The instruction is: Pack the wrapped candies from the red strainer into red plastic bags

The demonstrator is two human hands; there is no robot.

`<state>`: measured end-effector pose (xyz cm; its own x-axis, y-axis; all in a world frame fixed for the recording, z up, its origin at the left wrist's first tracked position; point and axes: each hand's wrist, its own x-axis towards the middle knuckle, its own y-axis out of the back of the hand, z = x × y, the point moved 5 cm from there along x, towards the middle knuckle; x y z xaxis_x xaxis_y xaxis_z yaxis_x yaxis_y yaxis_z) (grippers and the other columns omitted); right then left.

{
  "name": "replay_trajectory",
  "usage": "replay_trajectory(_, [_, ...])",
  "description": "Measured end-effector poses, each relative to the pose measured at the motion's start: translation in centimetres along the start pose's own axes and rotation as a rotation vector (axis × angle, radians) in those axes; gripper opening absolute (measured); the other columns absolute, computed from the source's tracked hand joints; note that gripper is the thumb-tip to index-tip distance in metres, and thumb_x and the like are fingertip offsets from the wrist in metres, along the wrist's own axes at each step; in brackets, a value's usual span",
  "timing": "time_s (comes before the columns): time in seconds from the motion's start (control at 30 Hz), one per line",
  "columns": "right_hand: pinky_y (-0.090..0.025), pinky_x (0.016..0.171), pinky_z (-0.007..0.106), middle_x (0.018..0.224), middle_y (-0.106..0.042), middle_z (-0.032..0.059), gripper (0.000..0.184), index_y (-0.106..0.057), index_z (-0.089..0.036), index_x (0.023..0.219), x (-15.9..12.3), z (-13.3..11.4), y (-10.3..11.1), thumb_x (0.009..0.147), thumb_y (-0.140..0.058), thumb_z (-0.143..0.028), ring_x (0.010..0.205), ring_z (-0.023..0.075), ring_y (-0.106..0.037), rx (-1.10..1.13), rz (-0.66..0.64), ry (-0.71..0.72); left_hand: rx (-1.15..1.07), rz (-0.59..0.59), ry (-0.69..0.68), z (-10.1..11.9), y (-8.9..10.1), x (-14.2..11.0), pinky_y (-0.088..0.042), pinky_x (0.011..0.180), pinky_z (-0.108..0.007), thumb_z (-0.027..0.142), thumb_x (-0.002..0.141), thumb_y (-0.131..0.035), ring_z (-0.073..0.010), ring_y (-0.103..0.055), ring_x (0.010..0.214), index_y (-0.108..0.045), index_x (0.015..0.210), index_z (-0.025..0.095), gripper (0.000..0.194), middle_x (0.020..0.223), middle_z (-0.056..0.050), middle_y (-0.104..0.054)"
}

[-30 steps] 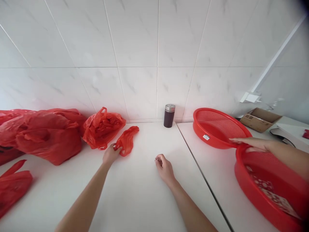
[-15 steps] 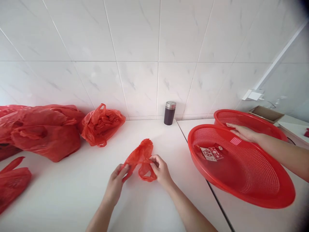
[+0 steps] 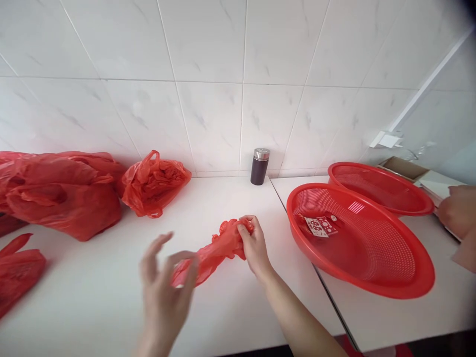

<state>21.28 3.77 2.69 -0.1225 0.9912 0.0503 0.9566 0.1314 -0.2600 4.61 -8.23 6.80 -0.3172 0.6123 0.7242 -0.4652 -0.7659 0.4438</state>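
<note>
A thin red plastic bag (image 3: 219,250) stretches crumpled above the white table in front of me. My right hand (image 3: 256,245) pinches its gathered far end between thumb and fingers. Beside the bag's lower left end is my left hand (image 3: 167,287), slightly blurred, with its fingers spread and curved; it partly covers that end. Nothing shows in its fingers.
Filled red bags (image 3: 70,198) and a bag of crumpled bags (image 3: 154,183) lie left. A dark tumbler (image 3: 259,167) stands by the wall. At right, a red basket (image 3: 372,282) holds printed cards (image 3: 318,227); behind it is another basket (image 3: 390,198). A co-worker's hand (image 3: 459,210) shows far right.
My left hand has come off the bag and opened. The bag now stretches down to the left from my right hand. The co-worker's hand has left the front basket and moved right.
</note>
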Motion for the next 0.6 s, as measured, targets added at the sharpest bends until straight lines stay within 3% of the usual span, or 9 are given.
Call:
replay_trajectory(0.03, [-0.046, 0.062, 0.023, 0.083, -0.056, -0.0016, 0.018, -0.050, -0.024, 0.094, -0.5, -0.4, -0.7, 0.087, -0.055, -0.040, 0.068, 0.0112, -0.053, 0.017, -0.045, 0.004, 0.056, -0.117, -0.096, 1.1, -1.6, -0.2, -0.029, 0.108, -0.055, 0.027, 0.081, -0.064, -0.0355, -0.034, 0.136, -0.068, 0.087, 0.025, 0.007, 0.142, -0.009, -0.043])
replay_trajectory(0.1, [-0.046, 0.066, 0.024, 0.081, -0.055, -0.0016, 0.018, -0.051, -0.023, 0.090, -1.7, -1.0, -1.6, 0.089, -0.053, -0.041, 0.069, 0.0108, -0.052, 0.031, -0.134, 0.029, 0.164, -0.316, -0.102, 1.0, -4.8, -0.8, -0.024, 0.108, -0.061, 0.027, 0.086, -0.057, -0.0386, -0.027, 0.140, -0.070, 0.099, 0.029, 0.018, 0.147, -0.008, -0.039])
replay_trajectory(0.17, [-0.046, 0.067, 0.024, 0.078, -0.052, -0.0022, 0.022, -0.051, -0.022, 0.085, -2.8, -1.1, -1.9, 0.090, -0.053, -0.043, 0.068, 0.0103, -0.051, 0.017, -0.208, 0.008, 0.232, -0.391, 0.015, -1.3, -7.0, -1.0, -0.025, 0.109, -0.059, 0.028, 0.091, -0.046, -0.0345, -0.042, 0.131, -0.064, 0.113, 0.029, 0.028, 0.136, -0.010, -0.052])
replay_trajectory(0.23, [-0.047, 0.068, 0.025, 0.078, -0.054, -0.0015, 0.025, -0.052, -0.021, 0.085, -3.7, -0.6, -1.7, 0.089, -0.054, -0.046, 0.069, 0.0112, -0.053, 0.021, -0.295, -0.101, 0.266, -0.388, 0.096, -3.9, -8.1, -0.7, -0.028, 0.108, -0.054, 0.026, 0.093, -0.041, -0.0296, -0.057, 0.112, -0.057, 0.121, 0.026, 0.033, 0.112, -0.010, -0.064])
replay_trajectory(0.33, [-0.049, 0.077, 0.030, 0.090, -0.061, 0.0011, 0.025, -0.053, -0.022, 0.098, -4.8, -0.1, -0.5, 0.085, -0.062, -0.042, 0.081, 0.0154, -0.061, 0.097, -0.409, -0.255, 0.312, -0.365, 0.164, -6.9, -7.9, 0.2, -0.046, 0.084, -0.043, 0.025, 0.091, -0.040, -0.0267, -0.061, 0.087, -0.046, 0.133, 0.021, 0.043, 0.095, -0.010, -0.062])
replay_trajectory(0.43, [-0.049, 0.081, 0.033, 0.096, -0.064, 0.0011, 0.033, -0.052, -0.025, 0.106, -4.6, -0.4, 1.8, 0.079, -0.068, -0.034, 0.086, 0.0172, -0.063, 0.138, -0.442, -0.275, 0.368, -0.344, 0.259, -8.8, -6.3, 1.1, -0.041, 0.055, -0.033, 0.023, 0.087, -0.040, -0.0240, -0.058, 0.072, -0.044, 0.134, 0.017, 0.047, 0.107, -0.014, -0.055])
replay_trajectory(0.53, [-0.049, 0.076, 0.032, 0.094, -0.064, 0.0021, 0.023, -0.056, -0.023, 0.100, -3.3, -1.3, 4.4, 0.082, -0.062, -0.035, 0.083, 0.0174, -0.063, -0.035, -0.366, -0.183, 0.378, -0.368, 0.292, -9.5, -4.8, 1.7, -0.039, 0.054, -0.033, 0.019, 0.084, -0.039, -0.0245, -0.058, 0.077, -0.053, 0.120, 0.015, 0.039, 0.124, -0.019, -0.048])
replay_trajectory(0.6, [-0.049, 0.080, 0.035, 0.096, -0.063, 0.0047, 0.020, -0.059, -0.022, 0.098, -2.5, -2.8, 5.9, 0.085, -0.057, -0.037, 0.088, 0.0197, -0.061, -0.308, -0.204, -0.008, 0.334, -0.440, 0.268, -9.2, -4.3, 1.8, -0.042, 0.059, -0.032, 0.014, 0.080, -0.039, -0.0227, -0.060, 0.080, -0.056, 0.115, 0.017, 0.039, 0.122, -0.015, -0.053])
